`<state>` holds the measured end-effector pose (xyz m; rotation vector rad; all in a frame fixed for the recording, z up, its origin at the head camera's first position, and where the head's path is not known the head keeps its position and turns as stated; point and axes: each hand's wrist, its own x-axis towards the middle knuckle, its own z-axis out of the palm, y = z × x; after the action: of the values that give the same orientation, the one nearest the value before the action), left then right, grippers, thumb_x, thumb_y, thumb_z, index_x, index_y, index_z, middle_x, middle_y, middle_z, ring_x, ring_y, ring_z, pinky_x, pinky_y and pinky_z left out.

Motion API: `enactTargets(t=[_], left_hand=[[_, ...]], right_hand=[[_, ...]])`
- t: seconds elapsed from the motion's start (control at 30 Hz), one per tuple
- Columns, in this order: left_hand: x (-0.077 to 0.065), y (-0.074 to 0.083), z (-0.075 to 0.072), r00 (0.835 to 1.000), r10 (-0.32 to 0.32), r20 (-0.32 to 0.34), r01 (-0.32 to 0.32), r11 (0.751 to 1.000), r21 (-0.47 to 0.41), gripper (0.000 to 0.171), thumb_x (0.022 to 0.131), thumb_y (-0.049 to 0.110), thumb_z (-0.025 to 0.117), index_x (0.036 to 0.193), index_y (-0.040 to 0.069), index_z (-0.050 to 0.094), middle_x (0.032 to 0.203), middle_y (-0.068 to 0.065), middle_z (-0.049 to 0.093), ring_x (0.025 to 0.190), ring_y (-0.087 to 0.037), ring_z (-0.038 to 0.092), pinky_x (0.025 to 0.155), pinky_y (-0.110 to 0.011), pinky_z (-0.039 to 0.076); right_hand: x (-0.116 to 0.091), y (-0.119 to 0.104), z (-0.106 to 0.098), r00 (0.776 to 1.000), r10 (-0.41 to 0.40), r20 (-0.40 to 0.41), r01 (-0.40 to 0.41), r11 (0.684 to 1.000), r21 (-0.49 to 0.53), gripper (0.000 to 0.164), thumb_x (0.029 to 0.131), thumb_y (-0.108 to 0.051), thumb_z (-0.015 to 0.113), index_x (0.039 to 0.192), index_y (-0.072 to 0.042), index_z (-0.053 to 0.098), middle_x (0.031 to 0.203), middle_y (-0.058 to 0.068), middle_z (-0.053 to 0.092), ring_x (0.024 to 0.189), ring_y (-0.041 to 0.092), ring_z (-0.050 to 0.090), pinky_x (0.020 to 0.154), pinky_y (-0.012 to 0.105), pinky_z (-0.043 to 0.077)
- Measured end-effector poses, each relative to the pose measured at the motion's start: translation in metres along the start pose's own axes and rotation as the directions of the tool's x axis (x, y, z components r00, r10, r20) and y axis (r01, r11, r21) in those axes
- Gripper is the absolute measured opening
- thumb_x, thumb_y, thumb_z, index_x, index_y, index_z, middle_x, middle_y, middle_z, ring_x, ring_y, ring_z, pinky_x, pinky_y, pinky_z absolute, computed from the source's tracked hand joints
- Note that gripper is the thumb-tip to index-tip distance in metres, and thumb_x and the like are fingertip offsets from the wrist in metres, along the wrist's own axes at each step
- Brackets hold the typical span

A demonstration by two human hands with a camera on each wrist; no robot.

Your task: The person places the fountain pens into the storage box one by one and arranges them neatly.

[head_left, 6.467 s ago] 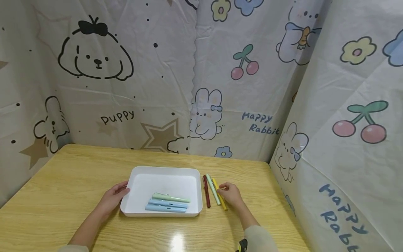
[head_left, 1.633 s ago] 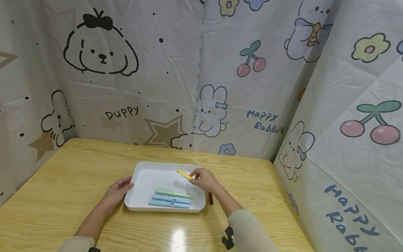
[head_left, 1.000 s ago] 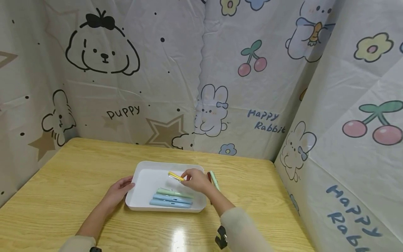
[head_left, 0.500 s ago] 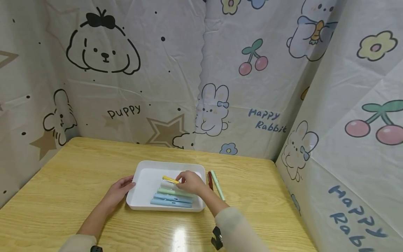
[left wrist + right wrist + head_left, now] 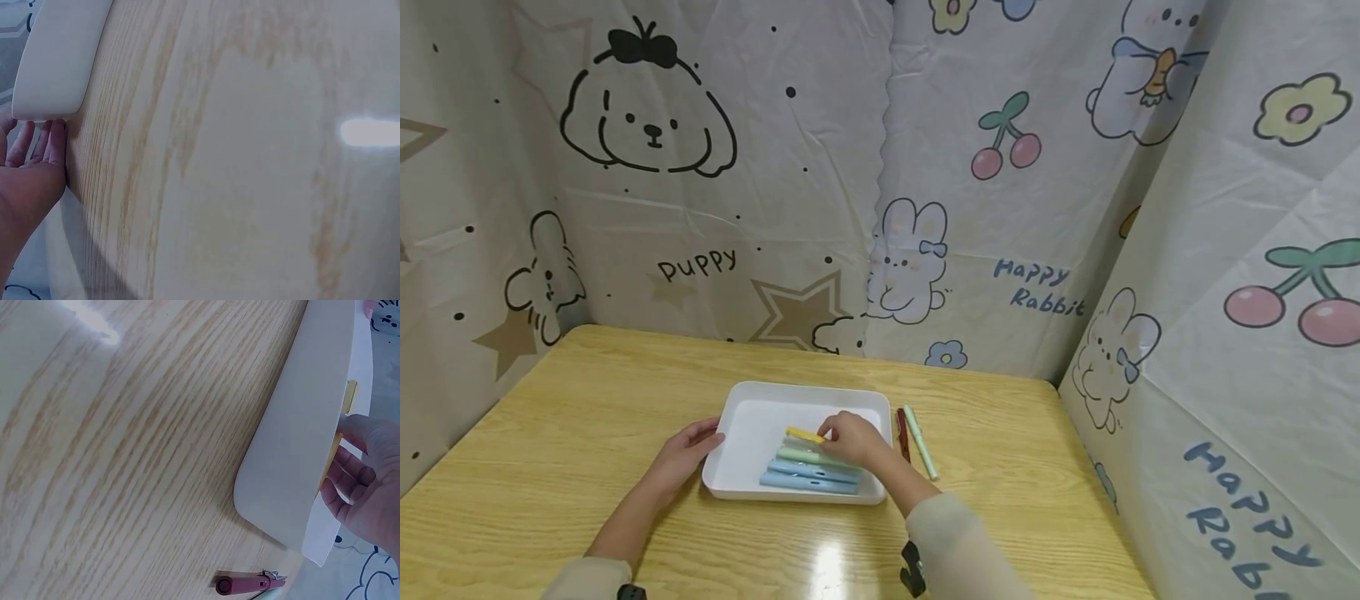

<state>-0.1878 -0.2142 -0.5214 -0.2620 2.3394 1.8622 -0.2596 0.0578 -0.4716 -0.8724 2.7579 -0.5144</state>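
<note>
A white tray (image 5: 730, 483) sits on the table with two light blue pens (image 5: 808, 483) and a light green pen (image 5: 805, 455) lying side by side in its front part. Just behind these, my right hand (image 5: 853, 440) pinches a yellow pen (image 5: 803, 434) low inside the tray, roughly parallel to the others. In the right wrist view the thumb and fingers hold the yellow pen (image 5: 333, 453) behind the tray wall (image 5: 294, 425). My left hand (image 5: 685, 454) holds the tray's left end, thumb at the rim; the left wrist view shows its fingers (image 5: 56, 140) against the tray's underside.
Right of the tray, a dark red pen (image 5: 902, 433) and another light green pen (image 5: 921, 442) lie on the wooden table (image 5: 587, 400). A printed cloth (image 5: 805, 208) hangs behind the table and along its sides.
My right hand has picked the yellow pen off the table, carried it left over the tray and lowered it behind the green pen. The left hand has stayed at the tray's left end.
</note>
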Motion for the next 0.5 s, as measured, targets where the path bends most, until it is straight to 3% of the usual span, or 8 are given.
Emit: enactTargets(t=[0.5], left_hand=[[0.0005, 0.0007, -0.0001, 1.000, -0.009, -0.007, 0.009, 1.000, 0.005, 0.059, 0.099, 0.030, 0.046, 0.144, -0.003, 0.027, 0.146, -0.027, 0.032, 0.135, -0.036, 0.033, 0.111, -0.046, 0.032]], right_hand=[[0.0024, 0.0047, 0.0081, 0.999, 0.030, 0.023, -0.031, 0.999, 0.041, 0.018, 0.087, -0.018, 0.065, 0.103, -0.011, 0.070, 0.071, -0.004, 0.058, 0.059, 0.004, 0.044, 0.055, 0.019, 0.038]])
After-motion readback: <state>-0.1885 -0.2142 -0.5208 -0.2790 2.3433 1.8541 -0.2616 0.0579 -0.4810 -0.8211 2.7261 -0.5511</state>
